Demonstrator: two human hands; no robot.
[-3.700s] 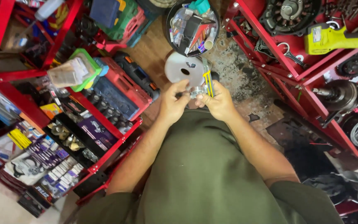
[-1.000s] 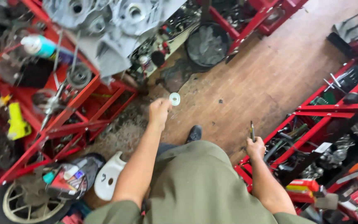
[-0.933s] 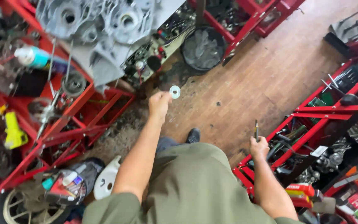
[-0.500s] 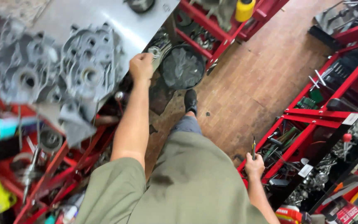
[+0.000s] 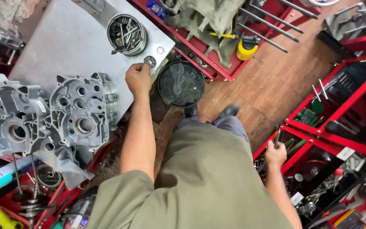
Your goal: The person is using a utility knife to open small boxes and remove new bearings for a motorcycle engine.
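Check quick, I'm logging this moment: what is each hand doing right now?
Left hand: closed in a fist on the grey metal table, beside a small bearing; contents cannot be told.
Right hand: closed on a thin tool.

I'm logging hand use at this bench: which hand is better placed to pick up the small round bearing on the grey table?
Left. The left hand is over the grey table, its knuckles right beside the small round bearing. The right hand hangs far off by the red rack, already gripping a thin tool.
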